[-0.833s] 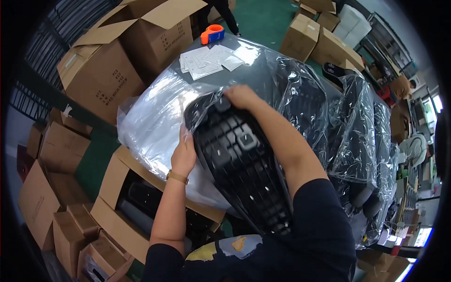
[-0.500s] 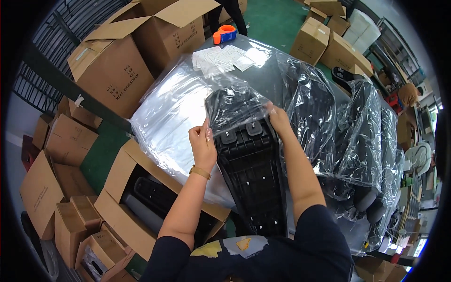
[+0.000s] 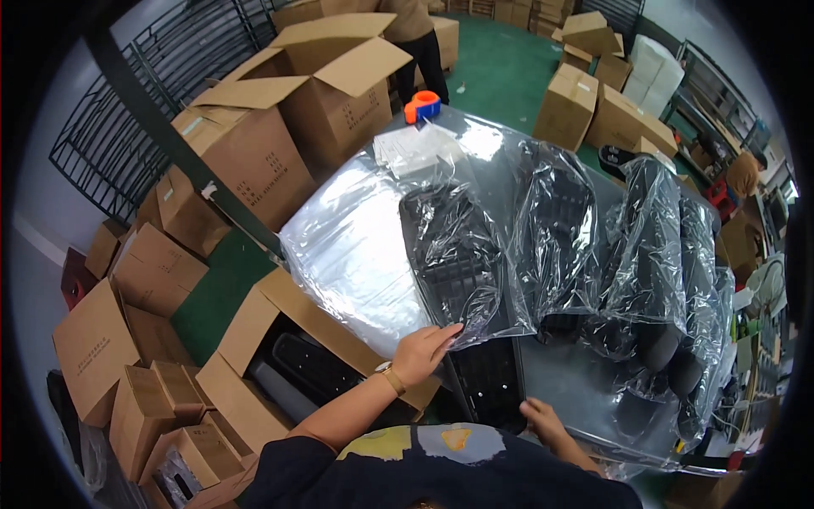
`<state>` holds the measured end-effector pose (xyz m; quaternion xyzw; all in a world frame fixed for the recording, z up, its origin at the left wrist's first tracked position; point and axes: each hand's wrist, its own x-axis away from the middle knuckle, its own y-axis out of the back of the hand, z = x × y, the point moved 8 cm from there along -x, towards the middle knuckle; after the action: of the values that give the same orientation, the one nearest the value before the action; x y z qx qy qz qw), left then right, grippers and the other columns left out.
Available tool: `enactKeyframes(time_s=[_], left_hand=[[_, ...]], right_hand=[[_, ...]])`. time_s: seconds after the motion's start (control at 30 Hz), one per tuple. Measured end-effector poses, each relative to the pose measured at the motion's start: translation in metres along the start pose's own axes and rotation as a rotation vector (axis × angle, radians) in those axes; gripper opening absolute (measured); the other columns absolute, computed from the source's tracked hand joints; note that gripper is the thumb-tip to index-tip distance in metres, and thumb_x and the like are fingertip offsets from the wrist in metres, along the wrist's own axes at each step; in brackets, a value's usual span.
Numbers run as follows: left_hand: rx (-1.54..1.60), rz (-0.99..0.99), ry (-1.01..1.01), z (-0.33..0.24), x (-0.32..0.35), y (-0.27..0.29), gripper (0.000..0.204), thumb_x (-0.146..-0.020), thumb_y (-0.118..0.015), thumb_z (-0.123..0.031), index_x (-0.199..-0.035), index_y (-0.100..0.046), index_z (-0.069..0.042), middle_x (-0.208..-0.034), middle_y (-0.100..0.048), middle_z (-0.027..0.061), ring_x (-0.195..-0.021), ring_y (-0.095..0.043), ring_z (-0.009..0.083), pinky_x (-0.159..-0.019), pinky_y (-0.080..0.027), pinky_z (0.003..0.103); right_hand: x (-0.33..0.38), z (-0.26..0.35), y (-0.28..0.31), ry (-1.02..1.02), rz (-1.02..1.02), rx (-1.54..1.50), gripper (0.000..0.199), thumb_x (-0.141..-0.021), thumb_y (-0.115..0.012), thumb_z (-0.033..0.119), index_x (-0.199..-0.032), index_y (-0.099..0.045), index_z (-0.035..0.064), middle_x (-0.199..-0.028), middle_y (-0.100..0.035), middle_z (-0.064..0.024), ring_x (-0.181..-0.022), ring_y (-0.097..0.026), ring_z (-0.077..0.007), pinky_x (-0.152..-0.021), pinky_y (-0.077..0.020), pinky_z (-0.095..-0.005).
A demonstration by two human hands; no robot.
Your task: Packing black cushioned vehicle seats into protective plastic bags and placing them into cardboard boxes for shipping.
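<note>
On the table in front of me lies a long black moulded piece (image 3: pixel 487 390), ribbed underside up, with small metal studs. A clear plastic bag (image 3: pixel 454 254) covers its far, larger part, while the near end sticks out bare. My left hand (image 3: pixel 420 356) is at the bag's mouth, fingers closed on the film's left edge. Low on the right, my right hand (image 3: pixel 547 422) grips the right edge of the piece's bare end; some of its fingers are hidden.
Several bagged black pieces (image 3: pixel 555 233) lie to the right. Flat clear film (image 3: pixel 352 246) spreads over the table's left side. White paper sheets (image 3: pixel 415 151) and an orange-and-blue tape dispenser (image 3: pixel 422 107) sit at the far edge. An open carton (image 3: pixel 242 360) with black pieces stands left; a person (image 3: pixel 415 42) stands beyond.
The bag has come down over most of the black piece. Both hands have moved toward me; my right hand has left the bag and is at the piece's near end.
</note>
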<state>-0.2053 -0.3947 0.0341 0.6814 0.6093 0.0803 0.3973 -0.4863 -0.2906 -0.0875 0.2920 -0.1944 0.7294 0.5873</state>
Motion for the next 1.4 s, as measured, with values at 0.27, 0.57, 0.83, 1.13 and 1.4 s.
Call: enactKeyframes(time_s=[0.27,0.57,0.83,1.13,1.4], left_hand=[[0.156,0.069,-0.126,-0.068,-0.035,0.012,0.023,-0.085,-0.054,-0.012,-0.107,-0.06,-0.009,-0.087,-0.063,0.0106,-0.076,-0.06,0.0293,-0.066,-0.049,0.036],[0.778,0.591,-0.013,-0.136,-0.011,0.02,0.03,-0.086,-0.051,-0.004,-0.115,-0.054,-0.008,-0.092,-0.061,0.0105,-0.093,-0.058,0.0293,-0.083,-0.046,0.036],[-0.139,-0.236,-0.343,-0.039,-0.06,0.071,0.072,-0.053,-0.074,-0.003,-0.118,-0.042,-0.01,-0.129,-0.041,0.0131,-0.121,-0.039,0.0343,-0.105,-0.021,0.052],[-0.033,-0.659,-0.437,-0.041,-0.142,0.172,0.067,-0.064,-0.077,-0.014,-0.12,-0.043,-0.002,-0.111,-0.053,0.0127,-0.098,-0.051,0.0237,-0.09,-0.038,0.033],[1.013,-0.885,-0.383,-0.007,-0.085,0.299,0.053,-0.083,-0.061,-0.029,-0.126,-0.044,-0.003,-0.122,-0.052,0.0116,-0.112,-0.05,0.0271,-0.095,-0.042,0.045]], right_hand=[[0.011,0.03,-0.053,0.33,0.05,-0.141,0.078,-0.07,-0.072,0.011,-0.135,-0.029,0.0073,-0.112,-0.051,-0.0133,-0.09,-0.058,-0.0183,-0.058,-0.05,-0.0271],[0.028,0.115,-0.043,0.383,0.035,-0.619,0.061,-0.077,-0.052,0.012,-0.134,-0.029,0.0096,-0.091,-0.059,-0.0148,-0.062,-0.06,-0.0223,-0.041,-0.048,-0.0293],[0.06,0.212,-0.065,0.581,0.233,-0.526,0.05,-0.083,-0.057,0.028,-0.121,-0.037,0.002,-0.083,-0.061,-0.0166,-0.051,-0.059,-0.0223,-0.041,-0.0482,-0.0307],[0.014,0.235,-0.083,0.732,0.34,-0.17,0.046,-0.084,-0.059,0.007,-0.126,-0.041,0.0008,-0.093,-0.063,-0.0136,-0.078,-0.063,-0.0177,-0.067,-0.0516,-0.0271],[-0.044,0.187,-0.026,0.633,0.153,-0.206,0.079,-0.072,-0.073,0.009,-0.137,-0.029,0.0072,-0.12,-0.05,-0.0184,-0.108,-0.052,-0.0243,-0.08,-0.0501,-0.0346]])
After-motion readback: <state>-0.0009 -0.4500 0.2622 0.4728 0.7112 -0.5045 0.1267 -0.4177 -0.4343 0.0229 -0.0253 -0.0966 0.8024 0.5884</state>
